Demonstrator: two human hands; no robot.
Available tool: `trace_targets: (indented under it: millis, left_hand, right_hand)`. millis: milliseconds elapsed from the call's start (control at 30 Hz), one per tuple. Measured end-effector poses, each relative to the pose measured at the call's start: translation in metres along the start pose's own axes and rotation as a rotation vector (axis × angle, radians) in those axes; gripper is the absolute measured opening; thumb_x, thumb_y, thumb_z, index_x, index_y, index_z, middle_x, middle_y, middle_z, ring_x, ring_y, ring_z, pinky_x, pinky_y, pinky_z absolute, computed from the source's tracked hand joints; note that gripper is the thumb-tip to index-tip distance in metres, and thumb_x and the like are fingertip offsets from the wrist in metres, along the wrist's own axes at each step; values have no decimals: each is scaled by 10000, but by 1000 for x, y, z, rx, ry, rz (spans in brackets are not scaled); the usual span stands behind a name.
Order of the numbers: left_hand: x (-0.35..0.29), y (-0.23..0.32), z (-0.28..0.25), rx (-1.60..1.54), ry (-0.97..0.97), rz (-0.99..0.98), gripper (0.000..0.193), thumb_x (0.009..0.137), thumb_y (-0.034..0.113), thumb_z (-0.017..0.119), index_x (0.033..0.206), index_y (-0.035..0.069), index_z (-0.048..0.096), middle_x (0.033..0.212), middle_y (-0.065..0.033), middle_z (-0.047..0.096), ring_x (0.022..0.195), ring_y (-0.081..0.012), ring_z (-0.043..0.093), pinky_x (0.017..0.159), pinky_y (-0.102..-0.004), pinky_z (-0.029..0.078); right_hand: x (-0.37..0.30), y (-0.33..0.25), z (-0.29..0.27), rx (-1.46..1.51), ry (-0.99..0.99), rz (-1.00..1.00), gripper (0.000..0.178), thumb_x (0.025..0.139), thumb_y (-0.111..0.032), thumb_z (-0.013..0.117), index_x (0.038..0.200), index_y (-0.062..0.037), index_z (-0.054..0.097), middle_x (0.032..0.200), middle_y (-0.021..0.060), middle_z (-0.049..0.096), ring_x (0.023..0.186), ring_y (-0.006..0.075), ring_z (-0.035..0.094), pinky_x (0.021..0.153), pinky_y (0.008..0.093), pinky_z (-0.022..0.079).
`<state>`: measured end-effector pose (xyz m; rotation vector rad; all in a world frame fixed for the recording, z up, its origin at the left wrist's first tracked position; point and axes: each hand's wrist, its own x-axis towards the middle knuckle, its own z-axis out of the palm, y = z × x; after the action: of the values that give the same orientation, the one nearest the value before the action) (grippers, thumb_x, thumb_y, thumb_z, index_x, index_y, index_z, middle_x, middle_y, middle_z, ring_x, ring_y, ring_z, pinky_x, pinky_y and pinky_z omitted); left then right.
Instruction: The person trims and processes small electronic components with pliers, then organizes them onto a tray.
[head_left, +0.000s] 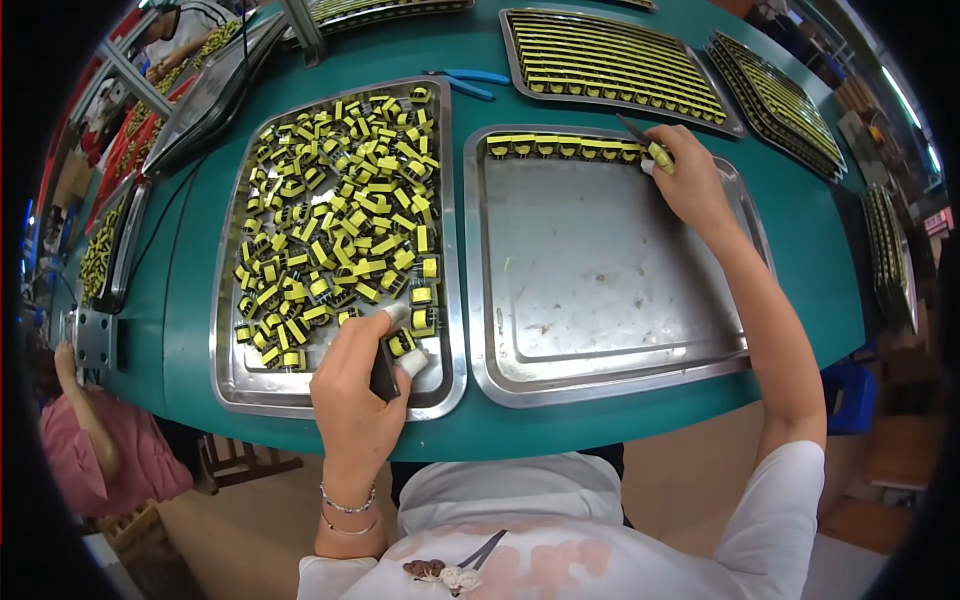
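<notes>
My left hand (355, 375), with white covers on thumb and fingertip, is closed around a small yellow-and-black transformer (401, 343) at the near right corner of the left metal tray (228, 330). Something dark shows in its palm, too hidden to name. Many loose transformers (340, 220) lie jumbled in that tray. At the far right corner of the right metal tray (600, 290), my right hand (690, 180) pinches another transformer (660, 156). A dark pointed tool (630, 129) sticks out from its fingers. Beside it, a row of upright transformers (560, 147) lines the far edge.
Blue-handled pliers (470, 82) lie behind the trays on the green table (400, 47). Trays filled with neat rows (620, 70) stand at the back, with stacked trays (780, 105) farther right. A person in a pink top (110, 440) sits at left. A blue stool (850, 395) stands at right.
</notes>
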<state>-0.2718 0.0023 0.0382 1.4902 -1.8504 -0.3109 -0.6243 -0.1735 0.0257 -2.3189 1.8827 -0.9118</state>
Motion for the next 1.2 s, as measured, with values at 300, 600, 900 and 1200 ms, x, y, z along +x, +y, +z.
trace_targets:
  millis: [300, 600, 900, 1200]
  left_hand:
    - [-1, 0, 2, -30, 73, 18, 423, 676, -65, 695, 1085, -31, 593, 967, -170, 624, 862, -311, 628, 764, -354, 499]
    - [-6, 13, -12, -959, 61, -433, 374, 890, 109, 641, 1221, -32, 540, 1122, -173, 608, 890, -186, 640, 714, -324, 602]
    - [2, 26, 10, -1559, -251, -505, 418, 928, 155, 596, 1273, -56, 487, 1153, -228, 599, 903, -179, 633, 748, -326, 584]
    - [-1, 48, 19, -1331, -191, -517, 449, 864, 215, 692, 1194, -39, 524, 1034, -146, 628, 814, -149, 622, 705, -288, 572]
  right_hand:
    - [2, 0, 2, 13, -36, -17, 329, 793, -77, 659, 1112, -34, 595, 1027, 104, 592, 952, 328, 583, 813, 389, 457]
    - [-1, 0, -14, -2, 67, -76, 285, 823, -136, 668, 1052, 8, 579, 945, 132, 587, 880, 277, 599, 785, 340, 456]
    - [-99, -118, -57, 553, -224, -245, 259, 749, -105, 697, 941, 15, 570, 849, 140, 571, 735, 299, 560, 652, 353, 459]
    - [-128, -154, -44, 432, -204, -258, 283, 658, -61, 705, 924, -40, 613, 888, 80, 599, 788, 271, 580, 678, 373, 460]
